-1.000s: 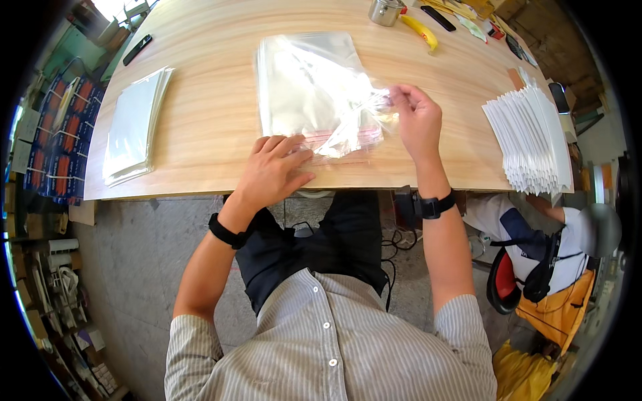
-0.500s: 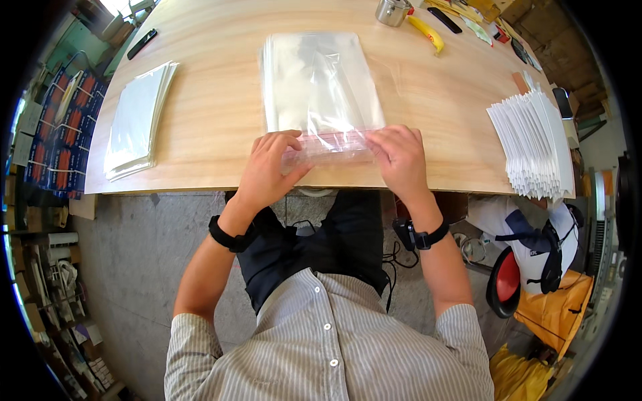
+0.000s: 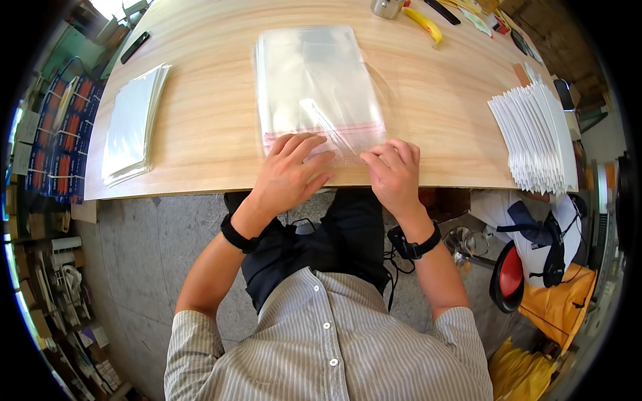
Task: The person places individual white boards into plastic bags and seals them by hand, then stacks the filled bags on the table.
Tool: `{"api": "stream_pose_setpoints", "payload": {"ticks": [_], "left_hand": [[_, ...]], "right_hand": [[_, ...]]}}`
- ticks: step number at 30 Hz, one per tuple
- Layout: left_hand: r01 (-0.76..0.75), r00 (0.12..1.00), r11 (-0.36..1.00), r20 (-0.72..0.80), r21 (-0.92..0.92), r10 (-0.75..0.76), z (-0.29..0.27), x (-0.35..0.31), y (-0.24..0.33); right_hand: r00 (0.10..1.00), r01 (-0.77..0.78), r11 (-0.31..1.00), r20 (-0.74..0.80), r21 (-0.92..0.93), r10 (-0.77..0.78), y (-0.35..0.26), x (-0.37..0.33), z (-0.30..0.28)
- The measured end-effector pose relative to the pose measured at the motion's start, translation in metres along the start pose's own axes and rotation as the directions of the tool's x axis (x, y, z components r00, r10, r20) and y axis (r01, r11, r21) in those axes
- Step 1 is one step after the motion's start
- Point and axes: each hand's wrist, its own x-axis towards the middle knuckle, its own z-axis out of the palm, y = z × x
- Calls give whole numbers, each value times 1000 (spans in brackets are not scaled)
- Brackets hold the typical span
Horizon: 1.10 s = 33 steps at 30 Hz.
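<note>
A stack of clear plastic bags (image 3: pixel 311 80) lies on the table in front of me, with a pink strip across its near end. My left hand (image 3: pixel 287 170) rests over that near end, fingers stretched out and apart with the thumb free. At the near right corner of the top bag, my right hand (image 3: pixel 396 167) is closed, its fingertips pinching the film. The part of the bag edge under my left hand is hidden.
To the left lies a pile of filled clear sleeves (image 3: pixel 134 123), beyond it a black object (image 3: pixel 136 47). A fanned stack of white flat pieces (image 3: pixel 531 137) stands at the right. A banana (image 3: pixel 424 25) and metal cup (image 3: pixel 388 7) sit at the back of the wooden table (image 3: pixel 214 100).
The lifted near edge has come down, so the pink strip now lies flatter. My left hand has shifted right and nearer, its fingers straightening; my right hand has drawn slightly toward me.
</note>
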Motion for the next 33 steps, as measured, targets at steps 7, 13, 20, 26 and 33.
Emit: {"api": "stream_pose_setpoints", "payload": {"ticks": [7,13,20,26,33], "left_hand": [[60,994,998,93,-1,-60,13,-4,-3],[69,991,998,118,9,-70,17,-7,-4],[68,993,998,91,13,-69,18,-9,-2],[29,999,999,24,-21,-29,8,8,14],[8,998,1000,56,-7,-8,33,23,20]], "right_hand": [[990,-59,991,121,-117,73,0,-13,-1],[978,-140,982,136,-130,158,1,-20,-1],[988,-153,976,3,-153,155,4,-28,-5],[989,-114,984,-108,-140,99,4,-36,-10],[986,-117,987,-131,-109,102,-1,-53,-8]]}}
